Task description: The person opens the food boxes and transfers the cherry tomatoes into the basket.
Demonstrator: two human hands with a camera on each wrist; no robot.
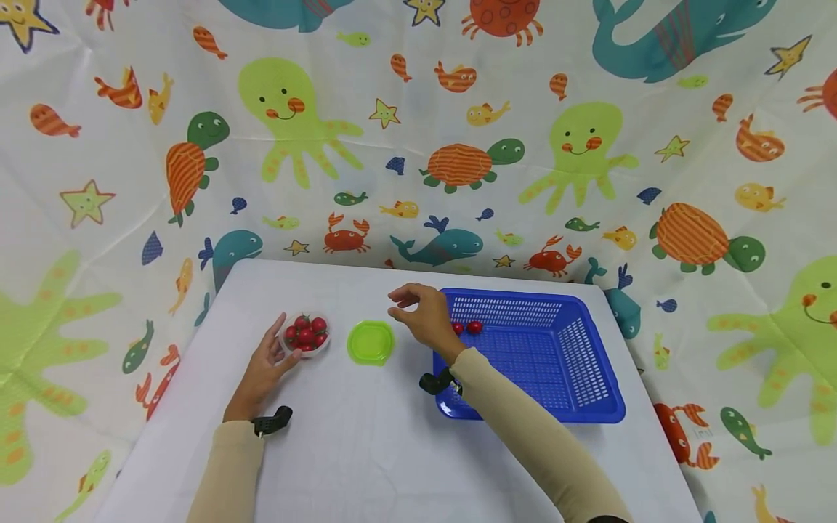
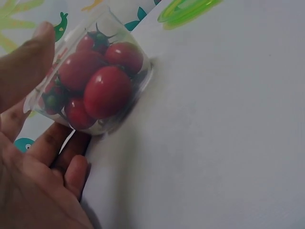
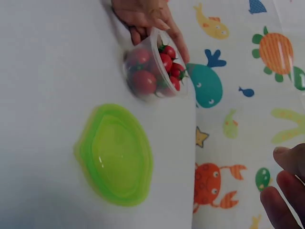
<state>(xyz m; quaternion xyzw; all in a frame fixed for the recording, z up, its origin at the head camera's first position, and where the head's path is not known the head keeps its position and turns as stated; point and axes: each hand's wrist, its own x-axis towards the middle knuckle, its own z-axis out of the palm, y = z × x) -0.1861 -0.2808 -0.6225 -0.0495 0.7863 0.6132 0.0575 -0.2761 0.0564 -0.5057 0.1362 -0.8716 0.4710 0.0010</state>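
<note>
My left hand holds a clear round plastic tub at the left of the table, thumb on one side and fingers on the other. Several red cherry tomatoes with green stems fill the tub. To its right lies a light green lid, flat on the white cloth. My right hand hovers between that lid and a blue basket, its fingers bent loosely with nothing between them. Inside the basket, small red tomatoes lie near the left wall, partly behind the right wrist.
The blue basket with slotted walls takes up the right side of the white table. A curtain printed with sea animals hangs behind the table and along both sides. Dark wrist cameras sit on both wrists.
</note>
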